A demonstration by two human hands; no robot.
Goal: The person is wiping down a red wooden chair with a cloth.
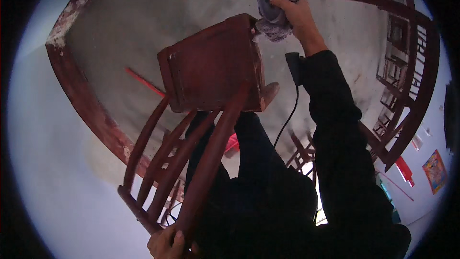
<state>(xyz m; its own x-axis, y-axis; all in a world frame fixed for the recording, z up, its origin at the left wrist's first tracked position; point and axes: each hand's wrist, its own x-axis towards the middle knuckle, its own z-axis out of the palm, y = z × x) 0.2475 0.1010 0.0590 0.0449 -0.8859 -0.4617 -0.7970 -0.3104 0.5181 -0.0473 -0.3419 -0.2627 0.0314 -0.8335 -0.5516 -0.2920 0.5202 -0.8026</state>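
A dark red wooden chair (212, 68) is before me, its seat at mid-picture and its spindled back slanting down to the lower left. My left hand (166, 244) grips the top of the chair back at the bottom edge of the view. A bunched grey-purple cloth (278, 5) is in my right hand (300, 21), thumb pressed over it. That hand is just beyond the seat's far right corner; whether the cloth touches the wood I cannot tell. A dark device (293, 68) with a black cable (290, 115) shows beside my right sleeve.
A large red-brown wooden frame piece (413, 79) with slats stands along the right. Worn reddish skirting (90, 97) edges the concrete floor (125, 25) by the pale left wall (54, 133). A red stick (143, 81) lies left of the seat. More wooden furniture (305, 149) is behind me.
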